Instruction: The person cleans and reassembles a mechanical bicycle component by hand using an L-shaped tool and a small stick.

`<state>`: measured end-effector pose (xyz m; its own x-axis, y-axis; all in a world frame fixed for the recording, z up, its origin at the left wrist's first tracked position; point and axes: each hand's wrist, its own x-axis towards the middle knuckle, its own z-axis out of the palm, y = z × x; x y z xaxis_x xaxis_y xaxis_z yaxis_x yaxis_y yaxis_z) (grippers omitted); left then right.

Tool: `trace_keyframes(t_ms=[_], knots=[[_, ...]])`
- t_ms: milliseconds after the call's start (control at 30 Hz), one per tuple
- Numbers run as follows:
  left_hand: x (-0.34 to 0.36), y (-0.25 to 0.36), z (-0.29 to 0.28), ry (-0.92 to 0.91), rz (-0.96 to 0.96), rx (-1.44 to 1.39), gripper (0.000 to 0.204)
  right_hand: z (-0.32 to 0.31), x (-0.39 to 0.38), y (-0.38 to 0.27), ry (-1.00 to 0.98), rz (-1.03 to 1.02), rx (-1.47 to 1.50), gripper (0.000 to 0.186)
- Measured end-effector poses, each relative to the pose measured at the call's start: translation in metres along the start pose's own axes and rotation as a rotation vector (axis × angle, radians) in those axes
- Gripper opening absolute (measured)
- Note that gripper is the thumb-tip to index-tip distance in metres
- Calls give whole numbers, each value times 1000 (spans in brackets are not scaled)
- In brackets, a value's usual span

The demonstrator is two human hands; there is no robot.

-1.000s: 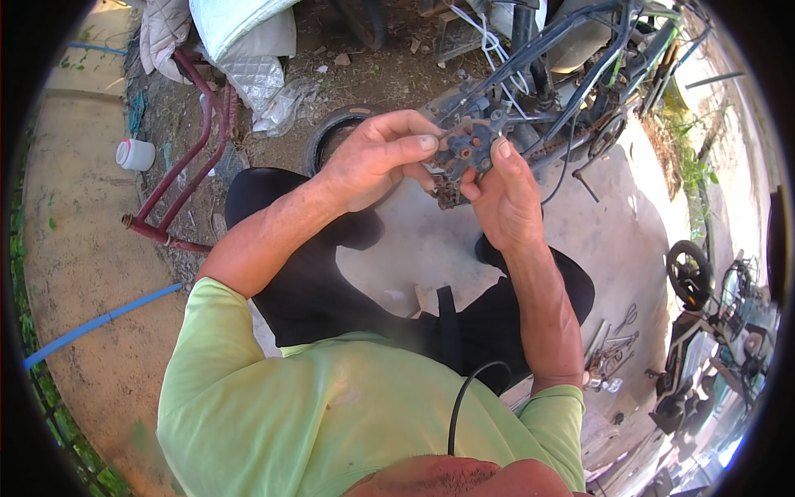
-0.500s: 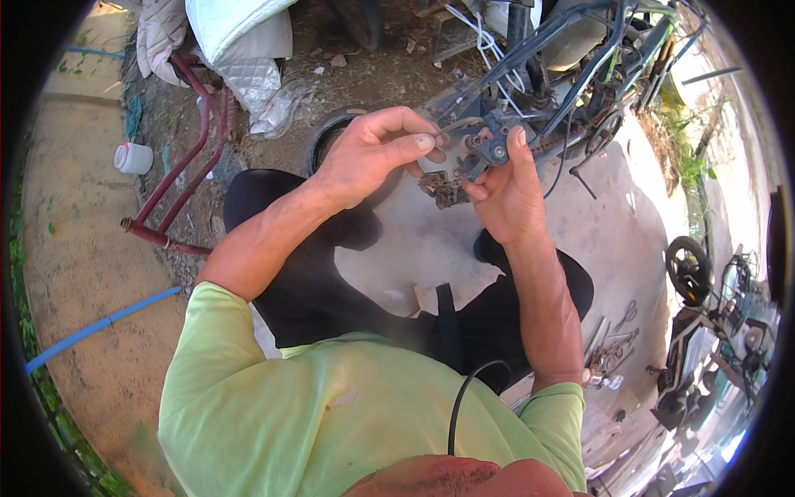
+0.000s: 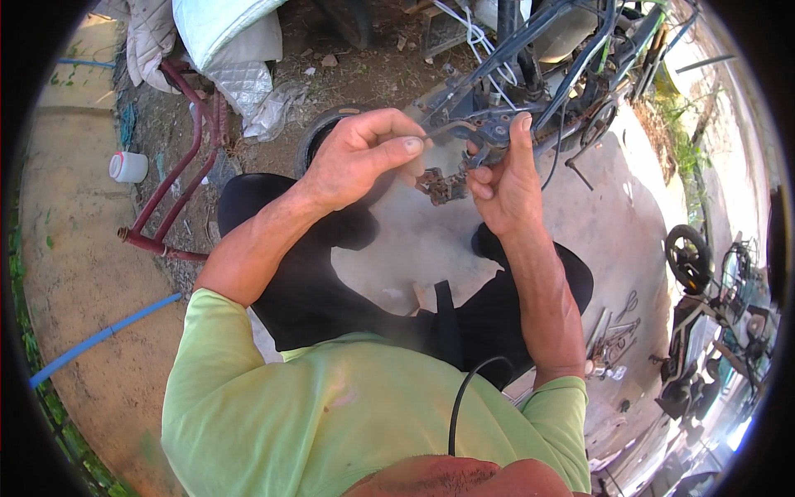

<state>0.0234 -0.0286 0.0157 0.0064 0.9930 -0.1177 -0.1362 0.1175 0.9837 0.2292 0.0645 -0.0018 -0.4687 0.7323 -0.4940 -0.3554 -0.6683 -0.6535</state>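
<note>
Between the thumb and fingers of my left hand (image 3: 364,157) is a thin, bent metal rod that looks like a hex key (image 3: 451,127). Its far end meets a dark, grimy metal part, which resembles a brake caliper (image 3: 494,132). My right hand (image 3: 509,186) grips this part from the right, thumb up along its side and fingers curled beneath. Just below, between both hands, sits a rusty bracket-like piece (image 3: 445,186); whether it joins the caliper cannot be made out. The fingertips of my left hand are partly hidden.
A dark bike frame with cables (image 3: 571,74) stands at the far right. To the left lie a red tubular frame (image 3: 170,203) and a white tub (image 3: 128,167). Loose tools (image 3: 613,338) rest on the concrete at right, near a parked motorbike (image 3: 704,323). A tyre (image 3: 313,137) lies behind my left hand.
The caliper is tilted differently in my right hand, and its round face no longer shows. More of the hex key is visible. The whole view has shifted slightly.
</note>
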Motion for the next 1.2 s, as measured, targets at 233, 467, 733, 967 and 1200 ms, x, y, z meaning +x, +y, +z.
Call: trace_keyframes(t_ms=[233, 467, 733, 967, 1200], knots=[[-2, 2, 1, -18, -14, -4, 21, 2, 0, -3, -53, -15, -25, 57], [-2, 2, 3, -74, 2, 28, 24, 2, -1, -4, -54, -16, -42, 56], [-6, 3, 1, -79, 70, 133, 24, 2, 0, -1, -105, -26, -30, 56], [-9, 11, -1, -40, 116, 150, 23, -3, 2, 5, -95, -15, 49, 65], [-5, -5, 13, 60, 119, 488, 19, -9, 6, 6, -285, 108, 258, 52]])
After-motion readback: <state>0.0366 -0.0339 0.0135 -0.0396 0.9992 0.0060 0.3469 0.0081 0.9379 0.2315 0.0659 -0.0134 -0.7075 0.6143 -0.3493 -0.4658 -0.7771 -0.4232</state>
